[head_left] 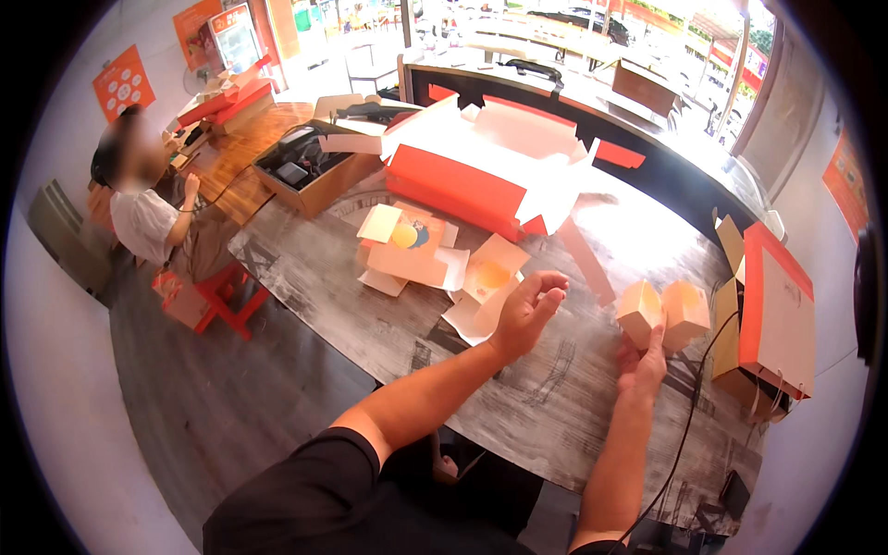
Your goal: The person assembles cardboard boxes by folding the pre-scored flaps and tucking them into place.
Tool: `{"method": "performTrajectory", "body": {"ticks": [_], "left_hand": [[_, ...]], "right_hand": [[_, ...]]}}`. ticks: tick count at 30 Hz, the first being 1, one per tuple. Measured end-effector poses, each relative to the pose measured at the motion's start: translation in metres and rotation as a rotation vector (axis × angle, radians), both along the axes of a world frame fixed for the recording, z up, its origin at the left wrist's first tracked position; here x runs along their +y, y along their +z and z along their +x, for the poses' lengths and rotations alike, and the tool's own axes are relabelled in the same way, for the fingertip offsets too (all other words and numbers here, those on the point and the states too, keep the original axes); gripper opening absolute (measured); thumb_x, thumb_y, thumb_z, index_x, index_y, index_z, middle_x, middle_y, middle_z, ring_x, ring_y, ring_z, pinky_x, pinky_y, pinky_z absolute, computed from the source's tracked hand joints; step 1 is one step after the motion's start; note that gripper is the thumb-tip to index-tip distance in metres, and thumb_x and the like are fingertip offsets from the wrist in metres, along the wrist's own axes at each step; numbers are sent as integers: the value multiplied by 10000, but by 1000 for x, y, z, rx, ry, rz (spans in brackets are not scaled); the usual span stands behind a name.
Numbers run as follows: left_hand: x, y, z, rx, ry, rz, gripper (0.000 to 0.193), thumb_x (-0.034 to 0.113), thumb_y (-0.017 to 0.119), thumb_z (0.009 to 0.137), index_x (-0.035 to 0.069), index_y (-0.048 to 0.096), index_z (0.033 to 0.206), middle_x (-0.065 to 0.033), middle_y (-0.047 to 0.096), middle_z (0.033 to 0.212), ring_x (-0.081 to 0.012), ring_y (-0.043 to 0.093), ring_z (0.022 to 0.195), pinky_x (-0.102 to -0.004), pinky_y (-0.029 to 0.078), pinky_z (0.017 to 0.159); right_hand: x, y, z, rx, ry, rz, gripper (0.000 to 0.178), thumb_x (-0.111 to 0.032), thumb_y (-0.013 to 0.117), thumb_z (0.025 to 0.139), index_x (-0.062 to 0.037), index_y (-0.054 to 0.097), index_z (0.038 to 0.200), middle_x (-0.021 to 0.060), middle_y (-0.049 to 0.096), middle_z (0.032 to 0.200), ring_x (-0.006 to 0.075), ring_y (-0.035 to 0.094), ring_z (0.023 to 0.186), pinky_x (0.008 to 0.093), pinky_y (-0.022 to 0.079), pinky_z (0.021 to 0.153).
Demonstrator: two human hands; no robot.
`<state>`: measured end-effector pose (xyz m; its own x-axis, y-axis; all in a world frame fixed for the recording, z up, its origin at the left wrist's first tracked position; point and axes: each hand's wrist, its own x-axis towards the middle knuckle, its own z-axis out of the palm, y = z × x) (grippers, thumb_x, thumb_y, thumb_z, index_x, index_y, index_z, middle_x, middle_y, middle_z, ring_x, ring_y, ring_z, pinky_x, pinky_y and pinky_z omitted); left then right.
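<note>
My left hand (531, 316) is raised over the table with its fingers loosely curled and apart, holding nothing. My right hand (641, 363) grips a small pale cardboard box (638, 313) at the right, one finger reaching up along its side. A second small box (687, 313) stands right against it, close to that finger. Left of my left hand lie a partly unfolded carton (488, 275) with a yellow print and another flattened printed carton (421, 242) with open flaps.
A large open orange and white box (453, 190) fills the table's far side. An orange-faced carton (777, 310) stands at the right edge, a black cable (696, 398) running near it. A brown box of dark items (319, 176) is at the left; a person (153, 208) sits beyond.
</note>
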<state>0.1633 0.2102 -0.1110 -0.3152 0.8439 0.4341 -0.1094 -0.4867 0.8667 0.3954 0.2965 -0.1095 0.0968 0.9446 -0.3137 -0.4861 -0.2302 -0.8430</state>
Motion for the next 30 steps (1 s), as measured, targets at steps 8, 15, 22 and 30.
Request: {"method": "performTrajectory", "body": {"ticks": [8, 15, 22, 30], "left_hand": [[0, -2, 0, 110, 5, 11, 264, 278, 647, 1023, 64, 632, 1175, -14, 656, 1094, -88, 617, 991, -256, 508, 834], [-5, 20, -13, 294, 206, 83, 192, 194, 669, 987, 58, 647, 1121, -31, 665, 1071, -107, 635, 960, -269, 514, 813], [-4, 27, -59, 344, 452, 44, 249, 194, 705, 943, 63, 644, 1146, -50, 668, 1108, -153, 643, 1022, -305, 521, 854], [-50, 75, -168, 1444, 244, -204, 986, 437, 890, 667, 119, 450, 1490, -166, 475, 1491, -364, 365, 1444, -533, 250, 1198]], "right_hand": [[7, 4, 9, -219, -214, 28, 520, -416, 712, 965, -84, 486, 1294, 65, 564, 1264, 173, 616, 1072, 304, 505, 733], [-5, 18, 5, -380, -253, 96, 414, -262, 696, 976, -56, 471, 1256, 61, 502, 1285, 175, 480, 1164, 367, 428, 972], [-3, 6, -2, -381, -328, 519, 505, -200, 637, 1003, 28, 408, 1390, 145, 486, 1326, 212, 478, 1234, 353, 399, 1058], [-20, 11, -12, -422, -256, 670, 452, -185, 599, 1020, 15, 439, 1392, 154, 468, 1395, 242, 438, 1344, 369, 371, 1117]]}}
